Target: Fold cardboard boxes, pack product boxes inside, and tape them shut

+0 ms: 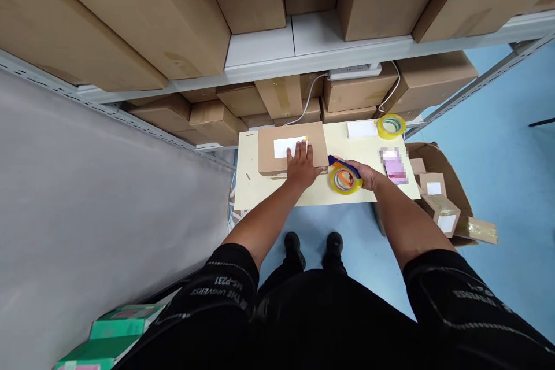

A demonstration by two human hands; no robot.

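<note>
Blue floor (511, 144), grey wall (87, 196), metal shelving (303, 58) stacked with cartons (130, 11).

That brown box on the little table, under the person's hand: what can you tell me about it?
The cardboard box is flat, closed and plain brown. It lies on the pale table, near its far left corner. A white label sits on its top. The left hand rests flat on the lid, fingers over the label's edge. Nothing else touches it.
</note>
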